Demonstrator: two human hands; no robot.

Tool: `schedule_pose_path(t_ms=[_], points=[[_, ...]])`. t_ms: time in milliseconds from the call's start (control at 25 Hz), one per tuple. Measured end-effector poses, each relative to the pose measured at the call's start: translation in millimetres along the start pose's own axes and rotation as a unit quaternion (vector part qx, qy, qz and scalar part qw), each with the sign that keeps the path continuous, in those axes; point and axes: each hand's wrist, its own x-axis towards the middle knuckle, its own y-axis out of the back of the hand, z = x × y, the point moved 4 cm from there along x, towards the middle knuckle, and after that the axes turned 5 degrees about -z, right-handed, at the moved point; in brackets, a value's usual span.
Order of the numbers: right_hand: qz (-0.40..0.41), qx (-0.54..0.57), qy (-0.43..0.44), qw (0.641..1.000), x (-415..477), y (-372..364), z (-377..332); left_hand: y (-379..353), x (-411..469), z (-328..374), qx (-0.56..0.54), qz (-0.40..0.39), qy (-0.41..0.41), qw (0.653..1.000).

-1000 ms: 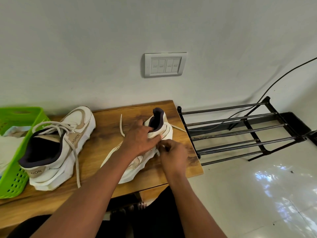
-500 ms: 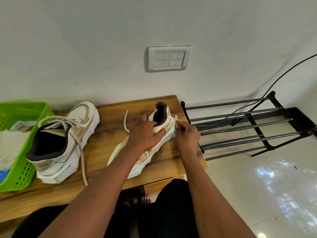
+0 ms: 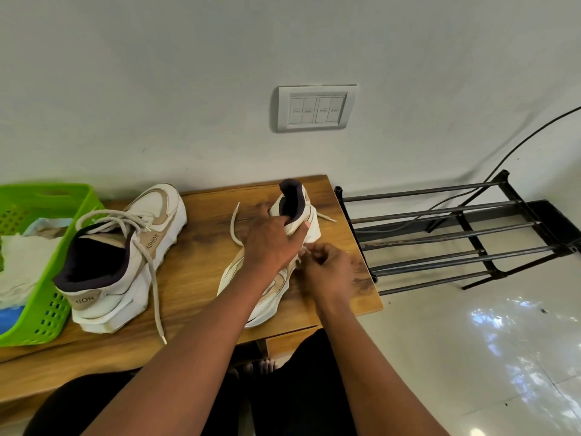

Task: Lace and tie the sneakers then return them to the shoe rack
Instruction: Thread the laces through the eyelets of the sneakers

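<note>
– On the wood-grain table (image 3: 195,278), R half: what's being worked?
– It's a white-and-tan chunky-soled sneaker (image 3: 276,294) w/ dark lining. Toe toward the person, heel toward the wall, rolled partly onto its side.
– And the left hand (image 3: 272,243)?
– Draped over the upper, fingers curled round the collar, thumb pressed on the heel's R side. Firm hold.
– The right hand (image 3: 327,269)?
– Just beside the sneaker's R flank, low over the table. Fingers curled tight, tips pinching the flat cream lace (image 3: 232,223) close to the shoe. Which eyelet, can't tell; knuckles hide it.
– Lace ends?
– One loops out L of the collar across the wood. Other tip pokes out R, near the table's edge.
– Other shoe of the pair?
– That's the matching white-and-tan sneaker (image 3: 125,256), L half of the table, upright, heel toward the person, "FASHION" on its side. Laces threaded but loose, one end trailing toward the front edge.
– The rack?
– Off the table's R end stands the black metal-bar shoe rack (image 3: 456,243), on glossy pale floor tiles (image 3: 471,341), just beside the table. Both sneakers sit on the table.
– Anything else?
– Far L there's a green perforated plastic basket (image 3: 47,309), just beside the matching sneaker, w/ white crumpled cloth or paper (image 3: 19,265) inside. On the wall above, a grey switch plate (image 3: 316,108). A thin black cable (image 3: 518,143) runs down behind the rack.
</note>
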Motion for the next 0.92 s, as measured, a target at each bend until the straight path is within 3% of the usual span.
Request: schedule_pose_path(t_ms=[120, 160, 240, 320, 360, 440, 600, 640, 800, 920], points=[[-0.175, 0.075, -0.099, 0.977, -14, 2, 12, -2, 1, 0, 0.005, 0.011, -0.002, 1.000], [-0.199, 0.110, -0.107, 0.968, -11, 6, 11, -2, 1, 0, 0.002, 0.011, -0.009, 1.000], [-0.116, 0.153, -0.075, 0.978, 7, 11, 9, -2, 1, -2, -0.012, 0.016, -0.010, 1.000], [0.035, 0.123, -0.036, 0.991, 25, 13, 5, -1, 1, -2, -0.014, 0.020, -0.008, 1.000], [0.073, 0.101, -0.017, 0.992, 28, 10, 2, -1, -1, -1, -0.015, 0.021, -0.009, 1.000], [0.050, 0.068, 0.003, 0.996, 24, 0, -2, -2, 0, -1, -0.017, 0.031, -0.004, 0.999], [-0.145, -0.004, -0.058, 0.988, -4, 0, 9, -3, 0, -3, -0.026, 0.044, 0.011, 0.999], [-0.153, 0.007, -0.053, 0.987, -4, 4, 8, -4, -1, -1, -0.025, 0.041, 0.011, 0.999], [0.035, 0.071, 0.053, 0.995, 27, 7, -16, 5, -5, 0, -0.035, 0.013, -0.008, 0.999], [0.062, 0.048, 0.058, 0.995, 33, -5, -23, 9, -3, -3, -0.052, -0.045, -0.034, 0.997]])
